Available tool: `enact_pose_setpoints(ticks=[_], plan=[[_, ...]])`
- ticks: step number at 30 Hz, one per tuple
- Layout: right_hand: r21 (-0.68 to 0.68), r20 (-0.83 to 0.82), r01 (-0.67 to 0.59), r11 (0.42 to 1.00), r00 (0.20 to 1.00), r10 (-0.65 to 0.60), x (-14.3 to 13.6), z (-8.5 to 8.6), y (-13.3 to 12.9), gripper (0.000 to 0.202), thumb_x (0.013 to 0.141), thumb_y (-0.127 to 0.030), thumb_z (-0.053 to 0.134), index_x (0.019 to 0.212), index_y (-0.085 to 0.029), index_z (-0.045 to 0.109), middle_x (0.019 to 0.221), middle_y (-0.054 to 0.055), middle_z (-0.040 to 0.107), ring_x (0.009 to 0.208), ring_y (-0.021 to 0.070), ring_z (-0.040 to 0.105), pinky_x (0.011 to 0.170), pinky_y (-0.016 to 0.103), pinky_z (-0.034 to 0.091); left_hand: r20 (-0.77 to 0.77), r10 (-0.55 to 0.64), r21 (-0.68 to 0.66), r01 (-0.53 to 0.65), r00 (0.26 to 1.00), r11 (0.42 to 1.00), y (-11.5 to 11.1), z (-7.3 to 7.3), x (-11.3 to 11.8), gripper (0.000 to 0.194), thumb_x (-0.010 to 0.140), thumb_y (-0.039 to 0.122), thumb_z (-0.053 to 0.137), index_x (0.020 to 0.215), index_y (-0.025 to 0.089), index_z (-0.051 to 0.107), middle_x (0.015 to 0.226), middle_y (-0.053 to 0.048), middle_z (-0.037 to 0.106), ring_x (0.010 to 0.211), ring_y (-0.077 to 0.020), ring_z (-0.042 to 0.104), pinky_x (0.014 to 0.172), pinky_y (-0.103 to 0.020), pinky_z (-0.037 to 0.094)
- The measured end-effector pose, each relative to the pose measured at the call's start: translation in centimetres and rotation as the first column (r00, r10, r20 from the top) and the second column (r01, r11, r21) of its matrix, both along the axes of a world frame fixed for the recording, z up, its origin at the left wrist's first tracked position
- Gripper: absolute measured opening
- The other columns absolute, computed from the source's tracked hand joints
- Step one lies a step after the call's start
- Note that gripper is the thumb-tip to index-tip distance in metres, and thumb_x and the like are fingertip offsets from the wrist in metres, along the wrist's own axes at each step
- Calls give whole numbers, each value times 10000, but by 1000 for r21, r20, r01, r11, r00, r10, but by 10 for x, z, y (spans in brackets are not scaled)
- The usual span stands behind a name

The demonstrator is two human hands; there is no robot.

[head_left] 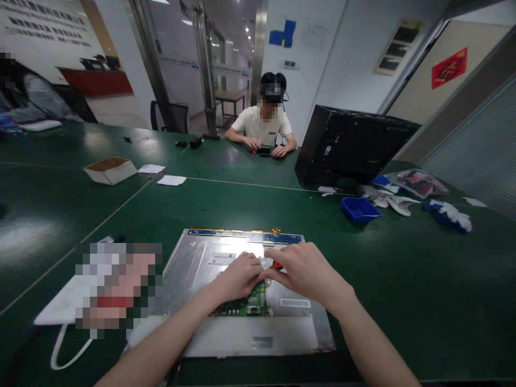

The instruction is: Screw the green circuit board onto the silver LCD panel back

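A display panel with a silver metal back (193, 263) lies flat on the table in front of me. A green circuit board (258, 301) sits on its middle, partly covered by my hands. My left hand (241, 275) is closed over the board, its fingers curled; what they grip is hidden. From the right, my right hand (302, 269) pinches a small red-and-black tool (277, 265), mostly hidden by the fingers. A pale, clear-looking piece (265, 262) shows between both hands; I cannot tell which hand touches it.
A dark monitor housing (355, 145) stands at back right, near a blue tray (360, 208) and gloves (449, 215). An open white box (110, 171) and papers (171, 180) lie left. A white pouch (60, 306) is beside the panel. Another person (262, 126) works opposite.
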State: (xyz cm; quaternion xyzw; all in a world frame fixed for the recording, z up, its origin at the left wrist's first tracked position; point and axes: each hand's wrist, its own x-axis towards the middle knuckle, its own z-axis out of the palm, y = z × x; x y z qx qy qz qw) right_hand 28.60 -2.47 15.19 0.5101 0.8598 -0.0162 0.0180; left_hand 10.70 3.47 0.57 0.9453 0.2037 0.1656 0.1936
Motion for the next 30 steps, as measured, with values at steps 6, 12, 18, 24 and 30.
enact_pose_setpoints(ticks=[6,12,18,24,30], plan=[[14,-9,-24,1000,1000,24,0,-1,0,136,957,-300,487,997,-219,588,839,33,719,730,197,664,537,280,265,19,11,3,-11,1000,1000,0,-1,0,133,923,161,524,932,207,648,921,-53,665,942,-225,589,856,-368,428],[-38,-117,-74,997,991,69,5,2,-3,240,885,-234,558,1123,-222,542,970,25,722,833,208,668,573,283,310,10,26,-12,-26,1000,1000,-1,1,0,125,899,139,532,899,197,642,909,-52,658,935,-222,580,859,-360,426],[-17,-34,21,1000,999,-21,5,-2,0,223,964,-426,499,941,-236,615,787,11,720,703,203,668,532,278,253,4,16,-24,-16,1000,1000,-2,3,-1,114,901,143,535,899,192,637,892,-55,652,923,-225,581,831,-352,424],[-20,-41,-21,1000,999,20,3,-2,0,114,919,-233,509,1021,-216,556,859,22,715,747,193,659,542,278,272,7,16,-45,-16,1000,999,0,-1,0,114,890,134,558,931,197,644,935,-52,665,963,-233,583,867,-363,421],[-40,-75,-45,998,996,42,3,-1,-3,163,901,-244,529,1060,-207,521,911,35,709,786,202,661,562,281,297,10,19,-38,-18,1000,999,0,-1,0,85,885,133,561,874,186,626,918,-51,663,951,-225,583,860,-351,424]])
